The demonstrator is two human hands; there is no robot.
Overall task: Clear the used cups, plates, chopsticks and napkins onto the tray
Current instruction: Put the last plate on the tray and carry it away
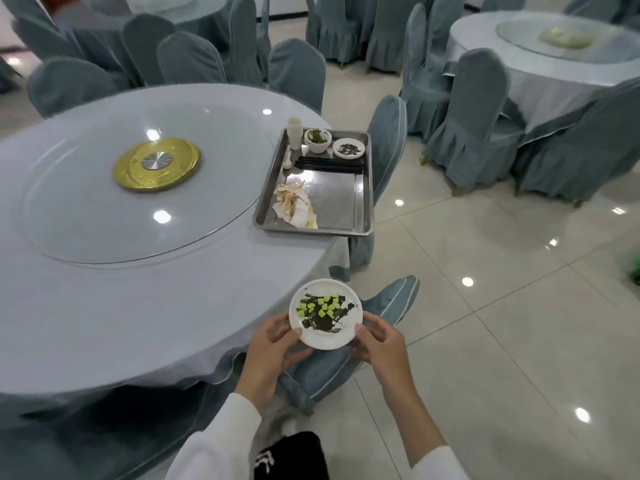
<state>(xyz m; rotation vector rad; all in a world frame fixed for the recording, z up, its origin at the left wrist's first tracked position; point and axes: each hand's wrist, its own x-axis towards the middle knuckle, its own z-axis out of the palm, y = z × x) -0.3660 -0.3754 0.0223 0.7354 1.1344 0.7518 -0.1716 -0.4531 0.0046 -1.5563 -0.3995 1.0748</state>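
A small white plate (325, 314), smeared with dark sauce and carrying green cubes, is held level in the air just off the near edge of the round table (104, 306), above a covered chair (388, 306). The left hand (268, 355) grips its left rim, thumb lying on top of the rim and fingers curled underneath. The right hand (381, 344) grips the right rim in the same way, fingertips on the edge and the remaining fingers curved below. The plate sits between the two hands, its soiled centre untouched by any finger.

Farther along the table edge stands a steel tray (341, 202). It holds crumpled napkins (294, 207) at its near left, black chopsticks (329, 165) laid crosswise, a white spoon (287, 160), a stack of cups (295, 132), a bowl (317, 139) and a second soiled plate (349, 148) along its far end. A glass turntable (121, 202) with a gold hub (157, 164) occupies the table centre.
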